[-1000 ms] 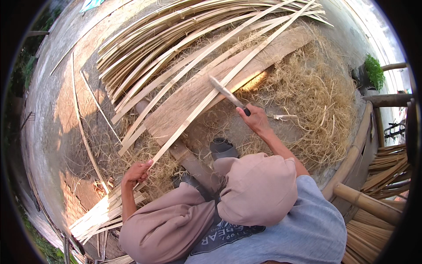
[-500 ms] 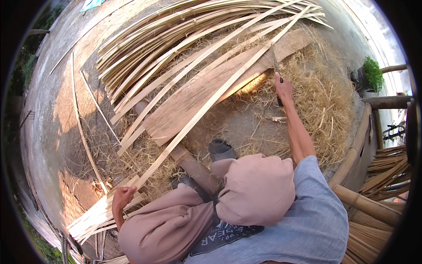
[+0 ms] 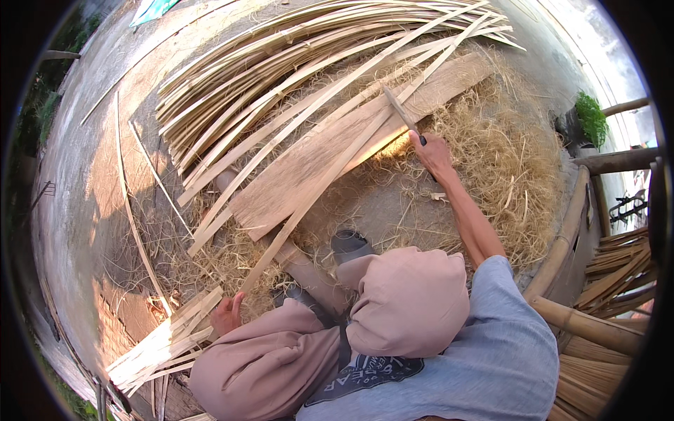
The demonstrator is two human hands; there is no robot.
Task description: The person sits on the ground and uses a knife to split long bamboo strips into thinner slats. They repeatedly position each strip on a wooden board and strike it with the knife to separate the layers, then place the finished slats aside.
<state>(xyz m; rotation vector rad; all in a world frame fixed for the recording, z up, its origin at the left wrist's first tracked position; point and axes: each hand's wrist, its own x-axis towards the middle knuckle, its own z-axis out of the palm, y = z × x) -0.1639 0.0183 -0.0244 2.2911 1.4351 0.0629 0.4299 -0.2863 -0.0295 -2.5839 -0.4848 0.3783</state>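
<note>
A long bamboo strip (image 3: 328, 179) runs slantwise from beside my left knee, across a wide wooden board (image 3: 295, 168), to the far right. Its near end is at my left hand (image 3: 226, 314), whose fingers are closed at that end. My right hand (image 3: 434, 157) grips the dark handle of a knife (image 3: 399, 107). The blade points up and left and lies over the strip above the board; whether it touches the strip I cannot tell.
A big bundle of bamboo strips (image 3: 281, 67) lies beyond the board. Curly shavings (image 3: 516, 168) heap up at the right. More pale strips (image 3: 165, 347) lie at my left. A bamboo rail (image 3: 586, 328) stands on the right, and a plant (image 3: 593, 119) grows farther back.
My right hand has moved left with the knife, whose blade has swung to point up-left. My left hand has shifted right with the strip's near end, and the strip's visible face looks darker.
</note>
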